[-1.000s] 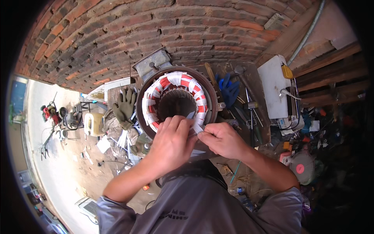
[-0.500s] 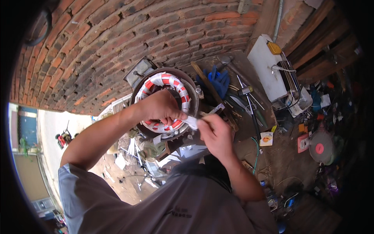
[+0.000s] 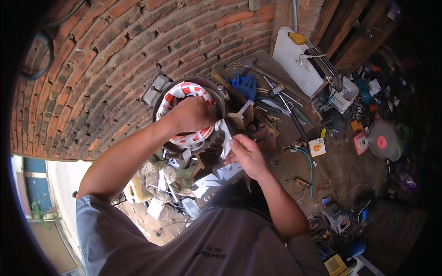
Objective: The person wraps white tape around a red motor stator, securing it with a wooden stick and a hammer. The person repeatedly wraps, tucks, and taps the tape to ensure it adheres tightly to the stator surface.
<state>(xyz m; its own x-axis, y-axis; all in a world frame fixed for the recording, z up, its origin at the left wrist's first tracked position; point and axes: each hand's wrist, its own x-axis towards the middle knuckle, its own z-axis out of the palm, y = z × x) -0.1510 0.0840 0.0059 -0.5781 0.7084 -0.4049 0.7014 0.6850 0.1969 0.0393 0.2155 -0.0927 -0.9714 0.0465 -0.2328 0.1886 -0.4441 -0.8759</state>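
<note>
A motor stator [image 3: 221, 99] with a round metal housing stands in front of me. Its ring-shaped winding [image 3: 168, 102] is wrapped in white tape over red. My left hand [image 3: 198, 114] reaches over the ring into its middle opening, knuckles up; its fingers are hidden there. From the ring's right side a white cloth tape strip [image 3: 225, 133] runs down to my right hand [image 3: 246, 154]. Thumb and fingers of that hand pinch the strip, to the lower right of the stator. A short white tape end hangs at the ring's near edge.
Behind the stator rises a brick wall [image 3: 138, 50]. Blue gloves [image 3: 244, 85], a hammer [image 3: 277, 89] and other hand tools lie to the right. Further right are a white panel [image 3: 297, 62], a small yellow-white box [image 3: 316, 147] and a round fan [image 3: 384, 140]. White scraps [image 3: 207, 184] lie nearer me.
My left hand has gone deeper into the ring's opening, its fingers now out of sight. My right hand has moved lower, and a longer piece of strip shows. The view has shifted.
</note>
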